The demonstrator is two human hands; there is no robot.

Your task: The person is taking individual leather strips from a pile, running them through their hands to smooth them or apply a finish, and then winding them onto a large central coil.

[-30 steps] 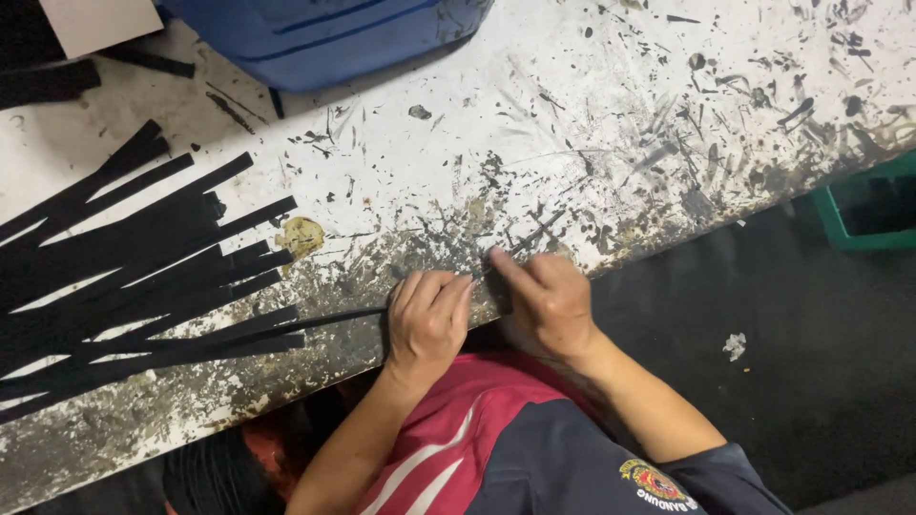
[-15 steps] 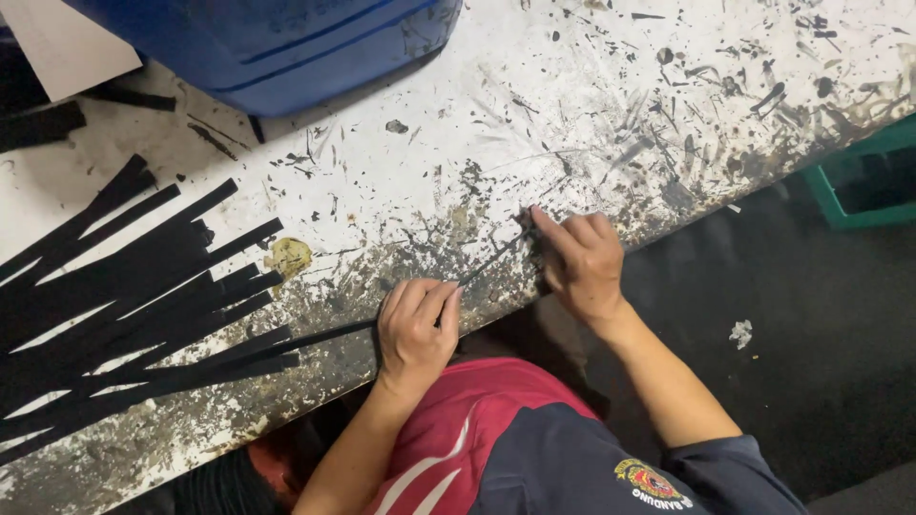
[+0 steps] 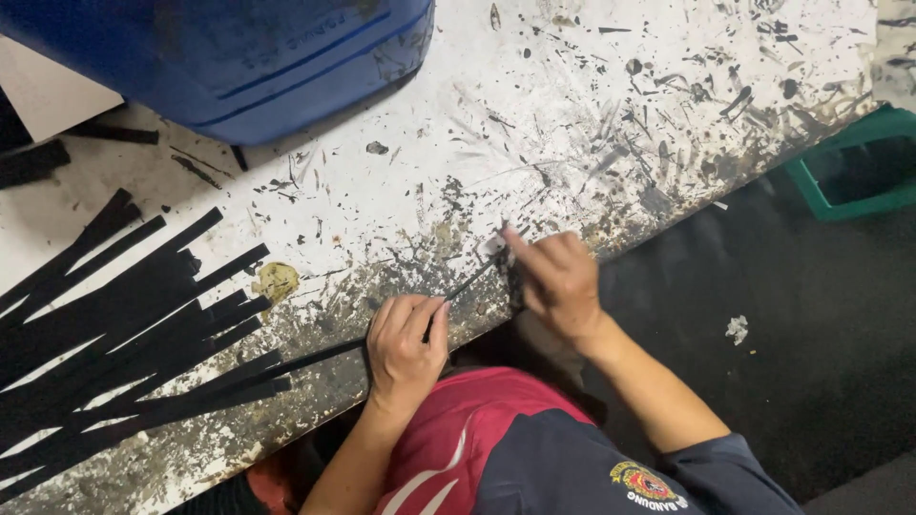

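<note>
Both hands rest at the near edge of the paint-spattered white worktop [image 3: 592, 86]. Left hand [image 3: 405, 348] lies palm down, fingers curled, pressing a thin black strip [image 3: 458, 289] flat; right hand [image 3: 553, 281] pinches the strip's far end with an extended forefinger. Left of them fans a pile of black strips [image 3: 124, 324]. A blue plastic container [image 3: 239, 57] stands at the far left, a green crate [image 3: 849, 167] on the floor right.

table top [image 3: 572, 86]: I note white, speckled and scratched with black marks, grey along the near edge
strips [image 3: 124, 324]: I log black, plain, far left
thin strip [image 3: 324, 355]: black
stain [image 3: 277, 281]: yellowish
container [image 3: 229, 57]: blue
crate [image 3: 849, 167]: green, right
floor [image 3: 782, 286]: black
sleeve [image 3: 448, 439]: red, white stripes
</note>
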